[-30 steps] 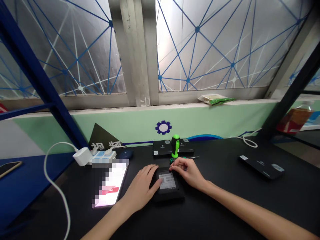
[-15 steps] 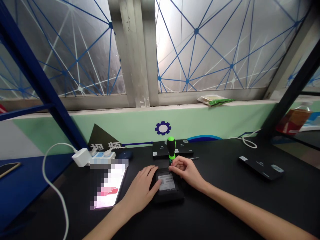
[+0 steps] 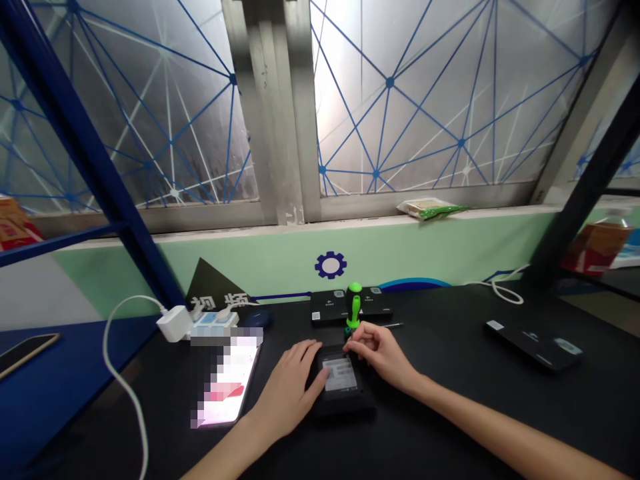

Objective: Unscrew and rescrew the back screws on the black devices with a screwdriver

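Observation:
A black box-shaped device (image 3: 345, 403) with a white printed label (image 3: 341, 375) lies on the table in front of me. My left hand (image 3: 295, 377) holds it at the left, thumb on the label's edge and fingers along the side. At the device's far right corner, my right hand (image 3: 377, 350) is closed in a pinch; whatever sits between the fingertips is too small to make out. Just behind those fingers a screwdriver (image 3: 354, 307) with a green and black handle stands upright, its lower end partly hidden.
Two flat black boxes (image 3: 327, 308) lie behind the screwdriver, near a thin metal rod (image 3: 396, 325). Another black box (image 3: 533, 343) rests at right. A lit phone (image 3: 233, 383), a power strip (image 3: 213, 323) with a white charger (image 3: 175, 323), and a dark mouse (image 3: 260, 319) are left.
The camera view has shifted slightly, so everything sits a little lower and further right. Both hands keep their places at the device; the right fingertips remain pinched at its far corner.

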`<state>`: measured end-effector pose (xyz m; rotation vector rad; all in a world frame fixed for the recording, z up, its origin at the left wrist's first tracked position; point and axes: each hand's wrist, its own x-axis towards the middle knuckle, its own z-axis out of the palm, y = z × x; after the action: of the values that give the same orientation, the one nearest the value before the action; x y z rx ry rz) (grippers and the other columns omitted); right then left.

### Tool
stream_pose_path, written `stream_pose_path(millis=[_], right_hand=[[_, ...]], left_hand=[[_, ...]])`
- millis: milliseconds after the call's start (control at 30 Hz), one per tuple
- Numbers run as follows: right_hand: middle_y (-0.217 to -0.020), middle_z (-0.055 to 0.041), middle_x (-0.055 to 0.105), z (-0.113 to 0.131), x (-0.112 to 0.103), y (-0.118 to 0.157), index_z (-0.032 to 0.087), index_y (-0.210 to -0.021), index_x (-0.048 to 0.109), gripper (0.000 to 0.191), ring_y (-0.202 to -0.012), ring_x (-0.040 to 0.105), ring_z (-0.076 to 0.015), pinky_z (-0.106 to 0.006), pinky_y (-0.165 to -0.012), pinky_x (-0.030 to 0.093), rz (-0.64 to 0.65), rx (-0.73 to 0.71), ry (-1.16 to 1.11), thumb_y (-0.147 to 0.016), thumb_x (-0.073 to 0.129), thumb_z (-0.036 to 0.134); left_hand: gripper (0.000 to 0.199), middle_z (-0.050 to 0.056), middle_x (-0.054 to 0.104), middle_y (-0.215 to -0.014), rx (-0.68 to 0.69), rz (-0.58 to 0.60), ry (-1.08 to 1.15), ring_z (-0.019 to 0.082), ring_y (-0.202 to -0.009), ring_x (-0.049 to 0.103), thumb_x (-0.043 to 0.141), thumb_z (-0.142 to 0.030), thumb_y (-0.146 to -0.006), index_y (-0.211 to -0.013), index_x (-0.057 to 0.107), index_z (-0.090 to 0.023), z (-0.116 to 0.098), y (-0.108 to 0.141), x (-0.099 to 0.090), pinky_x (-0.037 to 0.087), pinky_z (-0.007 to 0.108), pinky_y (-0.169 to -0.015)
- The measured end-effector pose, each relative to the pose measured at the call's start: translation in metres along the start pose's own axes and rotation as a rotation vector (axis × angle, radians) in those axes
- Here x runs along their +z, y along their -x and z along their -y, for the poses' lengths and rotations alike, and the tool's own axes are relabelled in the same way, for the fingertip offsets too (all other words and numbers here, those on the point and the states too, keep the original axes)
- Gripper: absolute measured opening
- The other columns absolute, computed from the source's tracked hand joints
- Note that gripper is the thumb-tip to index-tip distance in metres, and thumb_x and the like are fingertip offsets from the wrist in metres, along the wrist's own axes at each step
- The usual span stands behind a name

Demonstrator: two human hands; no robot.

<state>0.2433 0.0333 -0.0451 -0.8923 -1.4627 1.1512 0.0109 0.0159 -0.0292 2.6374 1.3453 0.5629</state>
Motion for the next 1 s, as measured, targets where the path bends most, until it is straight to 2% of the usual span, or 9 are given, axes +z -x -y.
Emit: stream_pose_path(millis=[267, 467, 667, 833, 1000], right_hand=[[-0.083, -0.0075, 0.074, -0.004, 0.001, 0.0, 0.018, -0.083, 0.058, 0.028, -0.065, 0.06, -0.0144, -0.025, -0.059, 0.045, 0.01, -0.055, 0.048, -0.089, 0.066, 0.043], [-0.082, -0.0063, 0.071, 0.0, 0.0, 0.0, 0.017, -0.086, 0.061, 0.029, -0.06, 0.053, -0.0117, -0.023, -0.055, 0.04, 0.007, -0.053, 0.093, -0.092, 0.062, 0.045], [-0.058, 0.0052, 0.049, -0.006, 0.001, -0.004, 0.016, -0.08, 0.063, 0.031, -0.051, 0.039, -0.0082, -0.022, -0.049, 0.03, -0.024, -0.036, 0.094, -0.081, 0.076, 0.044], [-0.059, 0.0054, 0.051, -0.007, 0.001, -0.01, 0.017, -0.072, 0.055, 0.039, -0.05, 0.043, -0.008, -0.021, -0.048, 0.034, -0.05, -0.015, -0.02, -0.07, 0.085, 0.043], [-0.064, 0.0034, 0.056, -0.01, -0.001, -0.012, 0.017, -0.07, 0.053, 0.04, -0.054, 0.047, -0.0079, -0.021, -0.051, 0.036, -0.015, 0.005, -0.09, -0.071, 0.085, 0.04]], left_hand=[[0.036, 0.01, 0.055, -0.137, -0.03, -0.023, 0.059, 0.028, -0.128, 0.05, 0.044, -0.037, -0.102, -0.132, 0.053, -0.021, -0.004, -0.007, 0.009, 0.041, 0.047, -0.106], [0.033, 0.009, 0.057, -0.134, 0.015, -0.027, 0.066, 0.027, -0.126, 0.051, 0.046, -0.036, -0.101, -0.13, 0.055, -0.021, -0.001, -0.015, 0.009, 0.043, 0.046, -0.105], [0.037, 0.009, 0.056, -0.137, 0.034, -0.01, 0.065, 0.028, -0.128, 0.051, 0.045, -0.038, -0.102, -0.133, 0.053, -0.022, 0.005, -0.011, 0.006, 0.043, 0.047, -0.106], [0.036, 0.009, 0.057, -0.136, 0.04, -0.03, 0.065, 0.027, -0.127, 0.051, 0.045, -0.039, -0.102, -0.133, 0.053, -0.022, 0.008, -0.011, 0.007, 0.044, 0.046, -0.105], [0.037, 0.008, 0.056, -0.137, 0.036, -0.007, 0.066, 0.027, -0.128, 0.05, 0.044, -0.04, -0.102, -0.134, 0.052, -0.022, 0.004, -0.012, 0.004, 0.043, 0.046, -0.106]])
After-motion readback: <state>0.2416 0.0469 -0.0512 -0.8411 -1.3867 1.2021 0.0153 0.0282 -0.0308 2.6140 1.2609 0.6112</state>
